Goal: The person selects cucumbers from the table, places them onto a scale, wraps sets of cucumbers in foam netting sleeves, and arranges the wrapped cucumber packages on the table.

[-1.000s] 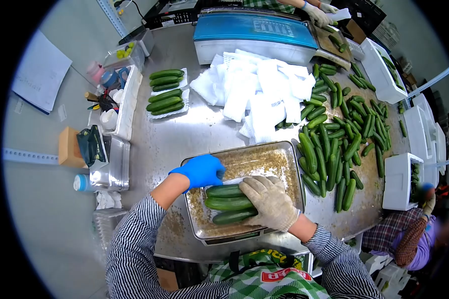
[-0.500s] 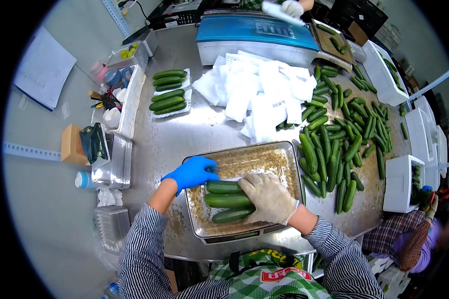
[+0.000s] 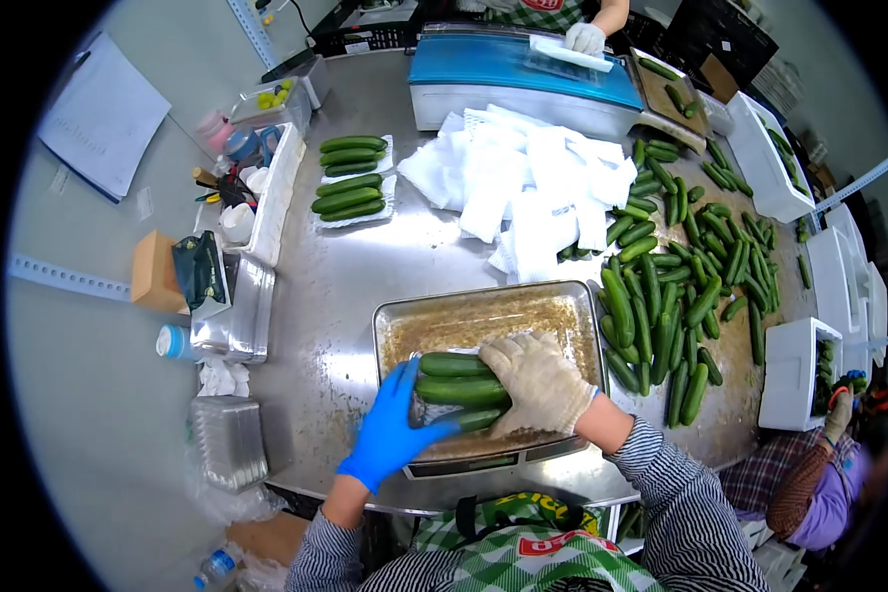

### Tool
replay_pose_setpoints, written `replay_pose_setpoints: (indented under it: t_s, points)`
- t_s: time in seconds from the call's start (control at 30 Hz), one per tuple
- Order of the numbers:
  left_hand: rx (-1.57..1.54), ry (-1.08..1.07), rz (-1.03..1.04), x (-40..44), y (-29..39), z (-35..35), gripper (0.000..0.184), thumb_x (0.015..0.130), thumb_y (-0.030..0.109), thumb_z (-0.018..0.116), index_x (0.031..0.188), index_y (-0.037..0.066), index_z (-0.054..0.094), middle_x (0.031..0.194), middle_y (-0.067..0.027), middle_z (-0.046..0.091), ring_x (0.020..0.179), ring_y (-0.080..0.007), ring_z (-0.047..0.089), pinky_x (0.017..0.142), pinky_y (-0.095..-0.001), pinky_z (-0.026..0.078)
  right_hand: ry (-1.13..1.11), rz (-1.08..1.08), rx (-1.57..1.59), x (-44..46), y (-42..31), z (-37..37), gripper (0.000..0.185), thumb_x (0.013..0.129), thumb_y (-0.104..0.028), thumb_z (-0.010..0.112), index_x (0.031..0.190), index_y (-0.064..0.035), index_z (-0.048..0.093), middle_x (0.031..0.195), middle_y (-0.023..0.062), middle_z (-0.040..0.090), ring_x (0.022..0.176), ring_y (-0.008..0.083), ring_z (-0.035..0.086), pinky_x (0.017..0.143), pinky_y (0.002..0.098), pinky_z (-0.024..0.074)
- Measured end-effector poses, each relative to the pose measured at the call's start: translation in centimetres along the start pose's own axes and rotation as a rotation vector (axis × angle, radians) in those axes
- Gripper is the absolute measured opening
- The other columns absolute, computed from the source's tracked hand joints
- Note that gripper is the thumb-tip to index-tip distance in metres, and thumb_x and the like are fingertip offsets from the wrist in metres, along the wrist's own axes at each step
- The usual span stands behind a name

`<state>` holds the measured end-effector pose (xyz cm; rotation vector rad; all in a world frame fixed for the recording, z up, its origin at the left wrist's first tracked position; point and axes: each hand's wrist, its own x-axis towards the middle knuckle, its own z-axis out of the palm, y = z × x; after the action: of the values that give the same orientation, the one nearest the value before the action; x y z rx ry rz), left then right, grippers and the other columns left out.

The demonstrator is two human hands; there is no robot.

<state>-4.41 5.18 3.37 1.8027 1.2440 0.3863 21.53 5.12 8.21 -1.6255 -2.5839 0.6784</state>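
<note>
Three green cucumbers (image 3: 462,391) lie side by side over a metal tray (image 3: 444,321) on a scale, with a bit of white packing under them. My left hand (image 3: 393,426), in a blue glove, wraps round their left end, its thumb over the nearest cucumber. My right hand (image 3: 538,383), in a beige knitted glove, is closed over their right ends. Two white trays of cucumbers (image 3: 350,197) stand on the table farther off. A heap of white packing sheets (image 3: 523,178) lies beyond the metal tray.
Many loose cucumbers (image 3: 661,306) cover the right side. A blue-topped machine (image 3: 513,74) stands at the back, where a co-worker's gloved hand (image 3: 585,38) holds a white tray. White boxes (image 3: 797,370) line the right edge, near another person. Clear containers (image 3: 229,444) stand left.
My left hand has moved down from the upper left of the cucumbers and now holds their left end. My right hand stays on them. The co-worker's hand has brought a white tray over the machine.
</note>
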Motion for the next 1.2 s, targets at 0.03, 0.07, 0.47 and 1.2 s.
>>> replay_pose_setpoints:
  t_s: [0.03, 0.07, 0.47, 1.2]
  points:
    - [0.098, -0.041, 0.027, -0.2, 0.4, 0.1, 0.113, 0.072, 0.045, 0.085, 0.155, 0.003, 0.02, 0.151, -0.0305, 0.03, 0.138, -0.0449, 0.037, 0.113, -0.0469, 0.036, -0.011, 0.008, -0.01, -0.1, -0.1, -0.2, 0.102, 0.057, -0.056, 0.085, 0.133, 0.0007, 0.049, 0.137, 0.019, 0.052, 0.123, 0.0353, 0.052, 0.104, 0.0473, 0.0394]
    - [0.11, -0.032, 0.036, -0.3, 0.8, 0.2, 0.116, 0.071, 0.044, 0.086, 0.155, 0.003, 0.018, 0.151, -0.0306, 0.029, 0.138, -0.0452, 0.037, 0.113, -0.047, 0.036, 0.003, 0.013, 0.013, -0.2, -0.2, -0.4, 0.103, 0.057, -0.055, 0.086, 0.135, 0.0013, 0.047, 0.138, 0.02, 0.051, 0.124, 0.0363, 0.051, 0.105, 0.0479, 0.0391]
    - [-0.105, -0.199, -0.097, 0.5, -0.2, -0.6, 0.122, 0.068, 0.025, 0.089, 0.159, 0.013, 0.01, 0.132, -0.0209, 0.042, 0.121, -0.0384, 0.051, 0.104, -0.0434, 0.045, 0.432, 0.371, 0.443, -5.6, 0.7, 6.1, 0.067, 0.094, -0.035, 0.058, 0.145, 0.005, 0.038, 0.126, 0.032, 0.052, 0.113, 0.0417, 0.06, 0.097, 0.0439, 0.0488]
    - [0.035, 0.14, 0.077, 1.5, -0.5, -1.6, 0.12, 0.063, 0.041, 0.09, 0.158, 0.015, 0.021, 0.132, -0.0233, 0.038, 0.114, -0.0411, 0.056, 0.093, -0.0463, 0.052, 0.902, 0.431, 0.503, 2.1, -2.6, 5.0, 0.035, 0.092, -0.02, 0.063, 0.123, -0.0023, 0.06, 0.114, 0.0205, 0.059, 0.103, 0.0367, 0.06, 0.09, 0.0428, 0.0486]
